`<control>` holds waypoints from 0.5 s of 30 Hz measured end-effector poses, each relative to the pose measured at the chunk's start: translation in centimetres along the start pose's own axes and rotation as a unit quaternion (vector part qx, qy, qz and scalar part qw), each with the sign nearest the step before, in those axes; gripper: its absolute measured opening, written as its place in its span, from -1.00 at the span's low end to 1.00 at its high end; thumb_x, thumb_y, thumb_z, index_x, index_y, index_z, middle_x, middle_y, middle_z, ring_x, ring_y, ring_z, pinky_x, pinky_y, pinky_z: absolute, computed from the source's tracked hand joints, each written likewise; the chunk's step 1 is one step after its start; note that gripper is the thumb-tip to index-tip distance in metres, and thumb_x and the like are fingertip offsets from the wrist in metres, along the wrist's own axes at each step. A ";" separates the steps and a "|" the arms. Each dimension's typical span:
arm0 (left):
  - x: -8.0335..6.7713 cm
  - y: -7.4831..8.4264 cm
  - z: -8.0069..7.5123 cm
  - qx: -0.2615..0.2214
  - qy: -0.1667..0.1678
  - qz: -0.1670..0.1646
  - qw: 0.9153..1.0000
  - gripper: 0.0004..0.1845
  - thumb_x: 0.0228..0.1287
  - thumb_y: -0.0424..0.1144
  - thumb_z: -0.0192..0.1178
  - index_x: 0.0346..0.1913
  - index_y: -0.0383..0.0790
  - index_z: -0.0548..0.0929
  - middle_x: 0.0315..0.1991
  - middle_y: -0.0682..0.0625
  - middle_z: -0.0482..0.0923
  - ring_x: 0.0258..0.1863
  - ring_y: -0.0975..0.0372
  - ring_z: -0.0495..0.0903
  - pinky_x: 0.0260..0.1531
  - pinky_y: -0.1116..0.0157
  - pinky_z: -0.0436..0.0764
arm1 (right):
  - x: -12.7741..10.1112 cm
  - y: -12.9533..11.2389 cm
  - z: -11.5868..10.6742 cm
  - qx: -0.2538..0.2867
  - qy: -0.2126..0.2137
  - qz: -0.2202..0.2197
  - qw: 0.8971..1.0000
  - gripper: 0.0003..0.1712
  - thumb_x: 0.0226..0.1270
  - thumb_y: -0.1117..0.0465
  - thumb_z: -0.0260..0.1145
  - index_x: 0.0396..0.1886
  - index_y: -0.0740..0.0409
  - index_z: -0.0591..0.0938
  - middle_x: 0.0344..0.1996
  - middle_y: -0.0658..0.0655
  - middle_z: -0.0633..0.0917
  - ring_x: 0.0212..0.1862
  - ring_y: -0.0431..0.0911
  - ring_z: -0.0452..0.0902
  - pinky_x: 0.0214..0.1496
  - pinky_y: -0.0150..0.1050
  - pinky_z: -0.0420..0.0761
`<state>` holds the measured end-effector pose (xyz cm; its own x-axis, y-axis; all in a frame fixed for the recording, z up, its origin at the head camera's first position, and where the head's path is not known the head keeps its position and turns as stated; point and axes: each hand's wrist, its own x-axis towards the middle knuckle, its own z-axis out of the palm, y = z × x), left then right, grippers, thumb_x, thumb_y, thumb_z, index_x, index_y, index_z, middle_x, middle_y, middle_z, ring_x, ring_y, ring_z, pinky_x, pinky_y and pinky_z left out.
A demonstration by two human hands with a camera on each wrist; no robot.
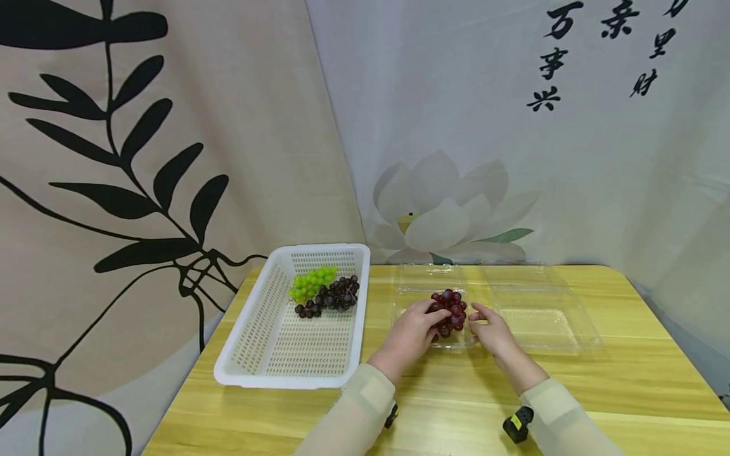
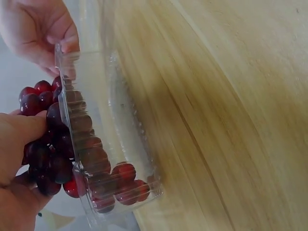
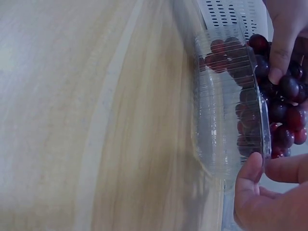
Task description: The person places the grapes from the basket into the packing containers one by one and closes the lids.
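Observation:
A bunch of dark red grapes (image 1: 450, 313) sits partly inside a clear plastic clamshell box (image 2: 103, 125), with some grapes bulging above its rim. My left hand (image 1: 409, 334) grips the bunch from the left, its thumb lying over the grapes in the left wrist view. At the box's right side, my right hand (image 1: 495, 332) pinches the rim between thumb and finger, as the right wrist view shows. Several grapes (image 3: 221, 55) press against the inside of the box wall at one end. The grapes hide part of the left hand's fingers.
Left on the wooden table (image 1: 456, 405) stands a white perforated basket (image 1: 291, 373). Inside it lie green grapes (image 1: 312, 283) and black grapes (image 1: 333, 296). The transparent lid (image 1: 536, 316) lies spread to the right. A printed curtain (image 1: 256, 126) hangs behind the table.

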<state>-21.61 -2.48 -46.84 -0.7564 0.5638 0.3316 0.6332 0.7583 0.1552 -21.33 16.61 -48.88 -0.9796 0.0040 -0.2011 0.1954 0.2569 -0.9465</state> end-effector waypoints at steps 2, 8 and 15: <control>0.1 0.0 0.1 0.000 -0.007 -0.005 1.000 -0.57 0.18 -0.27 0.31 0.12 0.13 0.58 0.18 0.02 0.49 0.16 0.18 0.47 0.18 0.29 0.49 | 0.0 0.0 0.0 0.001 -0.001 0.002 1.000 -0.38 0.38 0.44 0.00 0.40 0.45 0.11 0.01 0.36 0.41 -0.31 -0.14 0.42 -0.37 -0.36 0.59; 0.6 0.1 0.3 0.007 -0.028 -0.009 1.000 -0.59 0.23 -0.26 0.26 0.12 0.16 0.58 0.18 0.03 0.48 0.17 0.18 0.46 0.18 0.28 0.49 | 0.2 0.1 0.0 0.003 0.003 0.002 1.000 -0.37 0.36 0.45 0.01 0.40 0.45 0.11 0.00 0.36 0.41 -0.31 -0.13 0.45 -0.38 -0.38 0.58; 0.9 0.2 0.3 0.025 -0.051 -0.018 0.998 -0.59 0.23 -0.23 0.26 0.14 0.18 0.58 0.17 0.05 0.49 0.16 0.20 0.46 0.18 0.30 0.48 | 0.2 0.2 0.0 0.004 0.000 -0.003 1.000 -0.37 0.36 0.46 0.02 0.40 0.46 0.11 -0.01 0.35 0.41 -0.32 -0.16 0.42 -0.39 -0.39 0.58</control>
<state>-22.19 -1.71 -46.78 -0.7924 0.5650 0.2301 0.5991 0.7919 0.1184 -21.50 16.63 -49.08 -0.9805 0.0018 -0.1966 0.1908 0.2484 -0.9497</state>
